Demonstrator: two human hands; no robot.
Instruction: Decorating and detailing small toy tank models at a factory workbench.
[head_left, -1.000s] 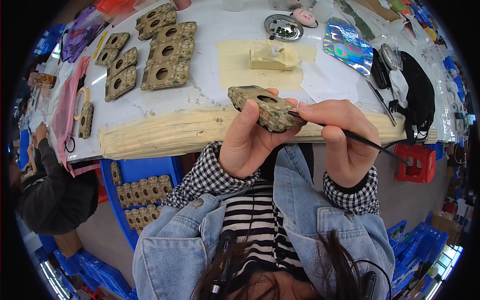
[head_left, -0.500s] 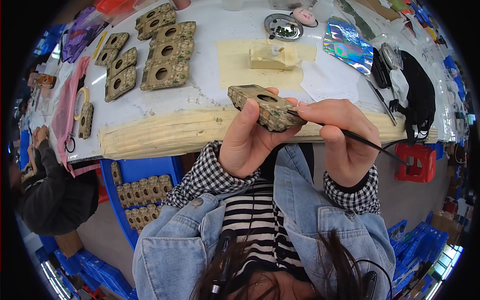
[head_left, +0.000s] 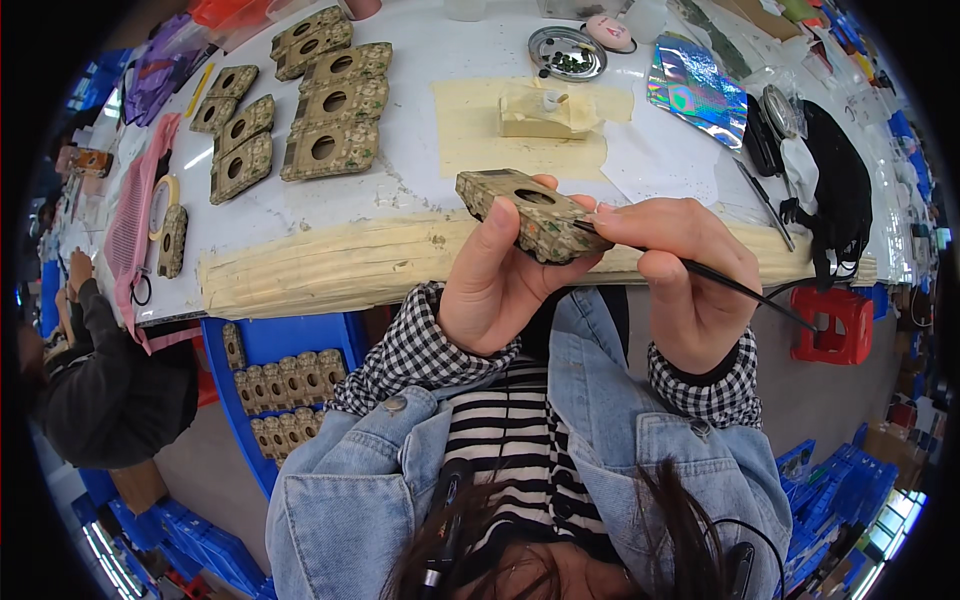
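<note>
My left hand [head_left: 490, 280] is closed around a camouflage-patterned casing [head_left: 530, 200], thumb on its near face and fingers beneath. The casing has a round hole and is tilted above the table's front edge. In my right hand [head_left: 695, 260] a slim black tool [head_left: 735, 286] is pinched like a pen. Its tip meets the casing's right end, close to my fingertips; whether it is a brush or tweezers I cannot tell. Beyond the casing lies a cream block [head_left: 540, 125] wrapped in tape, on a taped patch.
Several matching casings [head_left: 335, 105] stand in groups at the back left, more in a blue crate [head_left: 225, 400] below. A round metal dish [head_left: 567, 52] holds small dark pieces. Holographic sheet [head_left: 697, 90], black cloth bag [head_left: 835, 170] and red stool [head_left: 832, 325] are to the right. A co-worker's sleeve [head_left: 115, 370] is left.
My hands, the casing and the slim tool show almost no movement. At the far left, the co-worker's hand and arm have shifted slightly.
</note>
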